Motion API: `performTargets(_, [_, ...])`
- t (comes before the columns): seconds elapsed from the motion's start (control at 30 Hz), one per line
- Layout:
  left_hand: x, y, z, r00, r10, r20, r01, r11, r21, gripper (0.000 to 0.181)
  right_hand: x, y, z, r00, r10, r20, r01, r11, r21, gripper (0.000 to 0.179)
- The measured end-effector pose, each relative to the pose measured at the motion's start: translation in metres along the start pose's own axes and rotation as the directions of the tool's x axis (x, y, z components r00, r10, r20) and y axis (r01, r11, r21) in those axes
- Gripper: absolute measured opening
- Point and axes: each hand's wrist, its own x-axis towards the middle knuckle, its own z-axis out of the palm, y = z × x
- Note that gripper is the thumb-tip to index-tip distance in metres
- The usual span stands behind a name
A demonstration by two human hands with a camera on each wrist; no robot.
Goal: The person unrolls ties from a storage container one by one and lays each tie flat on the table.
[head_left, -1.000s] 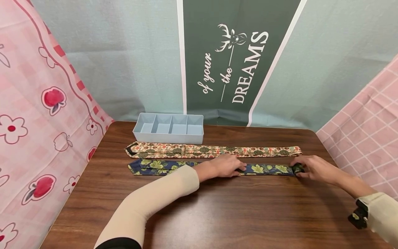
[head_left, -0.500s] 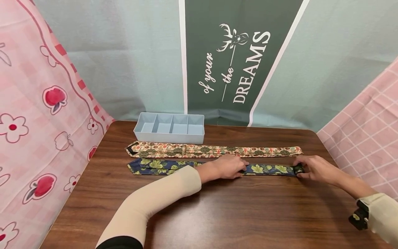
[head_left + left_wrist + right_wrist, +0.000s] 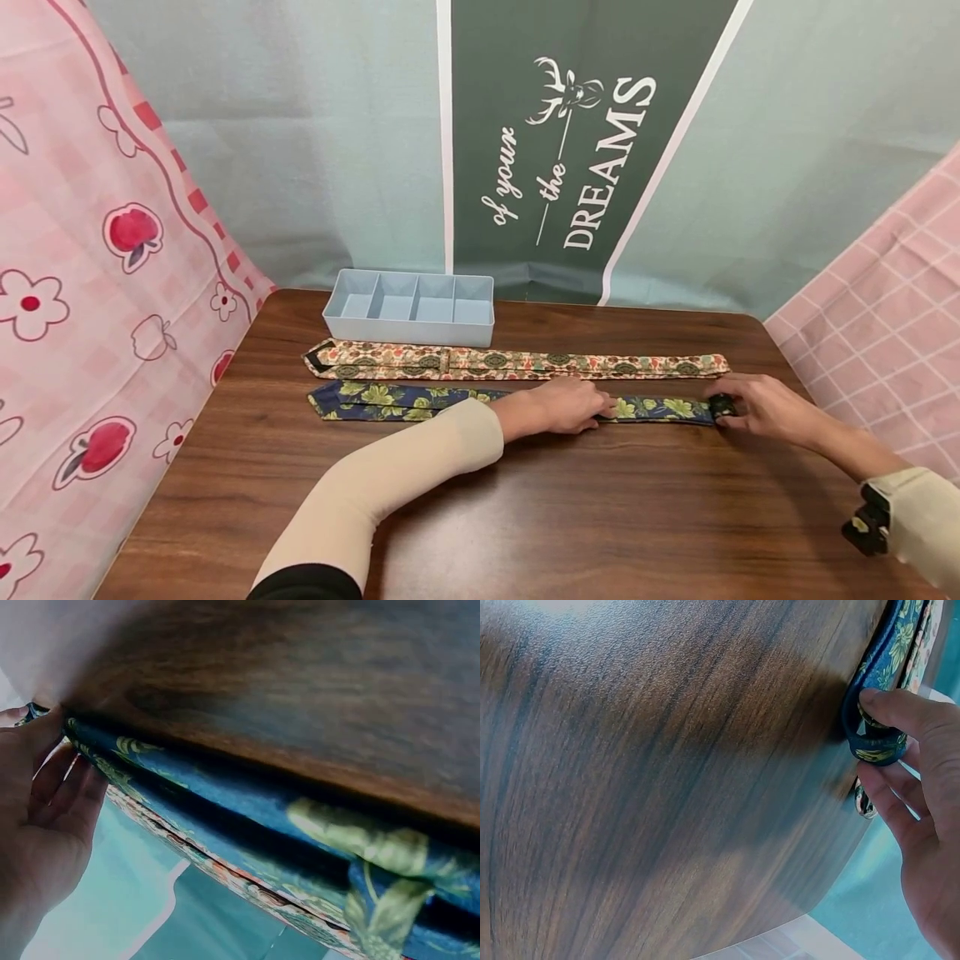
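A navy necktie with yellow-green flowers lies lengthwise across the table, its pointed wide end at the left. My left hand is on its middle part, thumb and fingers at the two edges; in the left wrist view the left hand holds the cloth at its fingertips. At the tie's right end my right hand pinches a small curled roll. The right wrist view shows the right hand with its thumb on this rolled end and fingers beneath. A cream patterned necktie lies flat behind, parallel, untouched.
A pale blue box with several compartments stands behind the ties at the back left of the wooden table. A grey-green curtain hangs behind the table, with pink patterned cloths at the sides.
My left hand has slid a little to the right along the navy necktie, closer to the right hand. The right hand stays at the rolled end. The cream necktie and box lie as before.
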Motion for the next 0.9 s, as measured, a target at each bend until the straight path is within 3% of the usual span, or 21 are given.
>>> performTargets(0.17, [-0.001, -0.002, 0.001, 1.0, 0.002, -0.027, -0.002, 1.0, -0.017, 0.037, -0.001, 0.004, 0.001, 0.998, -0.054, -0.021, 0.055, 0.998, 0.032, 0.05])
performTargets(0.57, [-0.005, -0.006, 0.002, 0.999, 0.011, -0.051, -0.013, 0.999, -0.033, 0.036, -0.006, 0.007, -0.004, 1.0, -0.005, -0.018, 0.005, 1.0, 0.006, 0.05])
performTargets(0.9, [-0.01, -0.007, 0.003, 0.999, 0.003, -0.042, -0.006, 0.998, -0.063, 0.042, -0.013, 0.014, -0.002, 0.999, -0.044, -0.007, 0.044, 0.999, -0.01, 0.053])
